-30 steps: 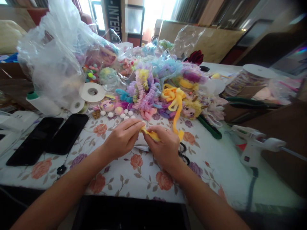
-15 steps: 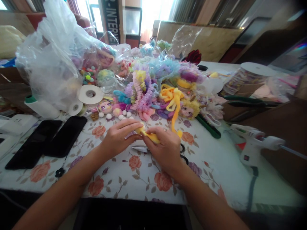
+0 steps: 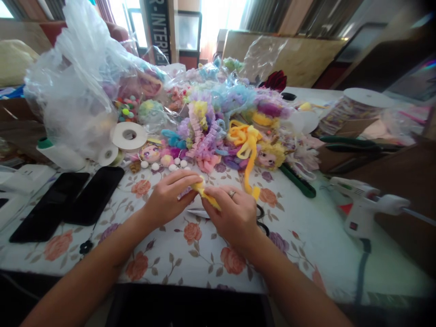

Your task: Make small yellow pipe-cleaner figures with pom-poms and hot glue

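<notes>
Scissors (image 3: 199,212) on flower-patterned desk (image 3: 204,274), partly hidden behind right hand (image 3: 235,213). Right hand and left hand (image 3: 169,195) both grasping yellow fuzzy strip (image 3: 200,186) in fingertips, near scissors. Black phones (image 3: 95,195) well left of scissors; white glue gun (image 3: 357,200) well right. Beyond scissors: yellow strand (image 3: 251,165), yellow-haired doll head (image 3: 267,156). Farthest beyond scissors, dark sign (image 3: 160,34), readable lettering "R-INTERNE", remainder not visible.

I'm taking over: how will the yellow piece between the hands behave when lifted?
The yellow piece seems soft and floppy, since it bunches where the left hand and right hand pinch it. It's probably light, being narrow. Its matte look suggests little slipping.
</notes>
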Demonstrator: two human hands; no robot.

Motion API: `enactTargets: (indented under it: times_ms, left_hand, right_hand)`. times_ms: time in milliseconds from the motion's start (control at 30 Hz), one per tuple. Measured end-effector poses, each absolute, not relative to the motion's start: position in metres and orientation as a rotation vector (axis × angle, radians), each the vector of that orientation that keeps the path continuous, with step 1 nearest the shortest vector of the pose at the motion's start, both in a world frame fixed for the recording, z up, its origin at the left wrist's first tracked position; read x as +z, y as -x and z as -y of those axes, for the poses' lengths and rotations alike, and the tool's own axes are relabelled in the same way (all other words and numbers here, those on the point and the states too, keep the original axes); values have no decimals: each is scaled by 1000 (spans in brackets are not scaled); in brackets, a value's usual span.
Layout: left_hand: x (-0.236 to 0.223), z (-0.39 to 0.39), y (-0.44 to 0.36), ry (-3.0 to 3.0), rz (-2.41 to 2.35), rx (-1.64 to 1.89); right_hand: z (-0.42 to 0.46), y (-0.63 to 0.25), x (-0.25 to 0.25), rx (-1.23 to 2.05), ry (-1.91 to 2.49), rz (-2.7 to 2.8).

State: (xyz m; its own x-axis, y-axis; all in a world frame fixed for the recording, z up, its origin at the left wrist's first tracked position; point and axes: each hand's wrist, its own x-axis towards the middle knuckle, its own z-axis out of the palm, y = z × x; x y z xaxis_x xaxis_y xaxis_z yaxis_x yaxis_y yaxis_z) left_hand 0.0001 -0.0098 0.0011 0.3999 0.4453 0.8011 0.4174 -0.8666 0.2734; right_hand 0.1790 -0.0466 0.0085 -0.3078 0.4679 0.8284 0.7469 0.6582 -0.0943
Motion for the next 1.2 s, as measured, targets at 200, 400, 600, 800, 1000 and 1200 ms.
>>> enactTargets:
  times_ms: [200, 400, 600, 800, 1000, 1200]
  left_hand:
    - [6, 10, 0, -2666, -854, 1550]
    - [5, 12, -1, -2680, -914, 1574]
    - [6, 14, -3, -2603, -911, 1566]
    - [6, 13, -3, -2491, -890, 1524]
    - [5, 13, -3, -2394, -901, 1494]
    - [3, 12, -2, -2388, -908, 1486]
  right_hand:
    - [46, -182, 10, -472, 922, 2010]
    - [46, -183, 11, -536, 903, 2024]
    - [44, -180, 15, -453, 908, 1959]
    - [43, -180, 13, -120, 974, 1877]
    - [46, -180, 15, 146, 1078, 1806]
    - [46, -179, 15, 27, 1037, 1860]
